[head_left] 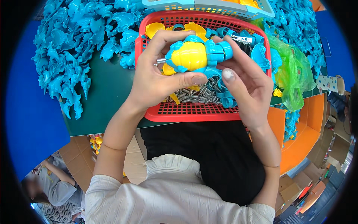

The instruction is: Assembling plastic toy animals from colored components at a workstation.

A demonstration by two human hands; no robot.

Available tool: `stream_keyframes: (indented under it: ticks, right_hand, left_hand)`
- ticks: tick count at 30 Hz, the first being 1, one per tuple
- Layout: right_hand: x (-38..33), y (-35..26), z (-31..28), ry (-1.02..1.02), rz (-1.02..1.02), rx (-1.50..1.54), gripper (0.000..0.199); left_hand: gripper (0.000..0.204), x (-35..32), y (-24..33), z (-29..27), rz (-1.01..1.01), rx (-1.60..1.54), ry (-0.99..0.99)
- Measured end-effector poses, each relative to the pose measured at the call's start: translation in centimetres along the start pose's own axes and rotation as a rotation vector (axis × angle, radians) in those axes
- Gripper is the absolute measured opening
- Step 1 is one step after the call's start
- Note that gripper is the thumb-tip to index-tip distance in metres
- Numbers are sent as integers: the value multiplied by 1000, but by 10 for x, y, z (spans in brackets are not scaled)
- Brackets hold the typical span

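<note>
Heaps of blue plastic toy parts (71,48) cover the far left of the dark green worktop (100,108), with more along its right edge. Nearer, a red mesh basket (194,112) sits at the worktop's near edge, holding small metal springs (197,95), blue ring pieces (223,99) and yellow shells (154,29). Beyond it, at the far edge, a pale blue basket (209,6) holds yellow parts. A green plastic bag (294,74) lies just right of the red basket. Above the red basket, the left hand (156,78) and right hand (248,87) both clamp a yellow-and-blue toy (194,56), fingers curled around its body from either side.
</note>
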State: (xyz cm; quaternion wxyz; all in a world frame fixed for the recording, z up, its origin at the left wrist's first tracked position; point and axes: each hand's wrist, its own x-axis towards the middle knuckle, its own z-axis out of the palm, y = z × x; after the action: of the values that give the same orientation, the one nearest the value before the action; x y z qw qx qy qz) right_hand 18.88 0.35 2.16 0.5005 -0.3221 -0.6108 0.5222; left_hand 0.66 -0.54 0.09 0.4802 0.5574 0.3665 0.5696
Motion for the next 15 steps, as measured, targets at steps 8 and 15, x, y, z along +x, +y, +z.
stream_keyframes:
  ticks: [8,15]
  right_hand:
    - [8,6,-23,-42,-260,-624,40]
    - [5,2,-21,-57,-209,-314,40]
  left_hand:
    - [64,1,2,0,59,26,-2]
    - [64,0,2,-1,-5,15,-67]
